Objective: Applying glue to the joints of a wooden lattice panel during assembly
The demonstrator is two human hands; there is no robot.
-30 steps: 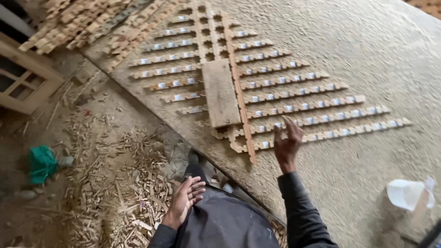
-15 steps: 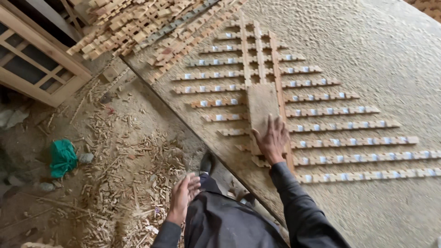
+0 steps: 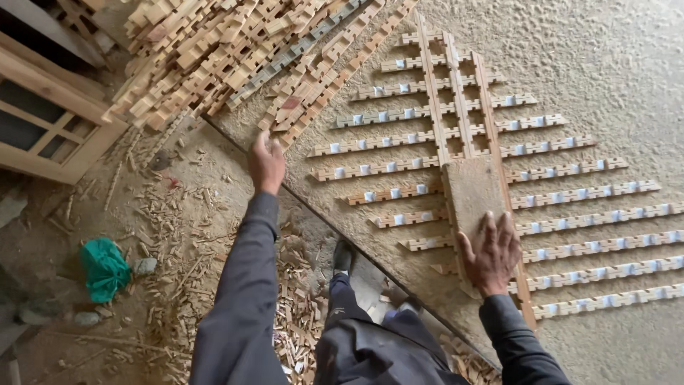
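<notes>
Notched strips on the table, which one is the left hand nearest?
A loose strip at the pile's lower edge, just beyond the left hand; the glue-dabbed strips lie farther right, in rows by the right hand.

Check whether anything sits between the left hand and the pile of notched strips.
Nothing visible does. The left hand is at the near edge of the pile, fingertips at the closest loose strips, with no object between. The right hand rests flat on the block over the lattice.

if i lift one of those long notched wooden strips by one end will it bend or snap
Probably it would flex: the long notched wooden strips look thin and narrow. The cut notches likely weaken them, so snapping seems possible. They appear light, being slender, like the loose ones piled near the left hand.
</notes>
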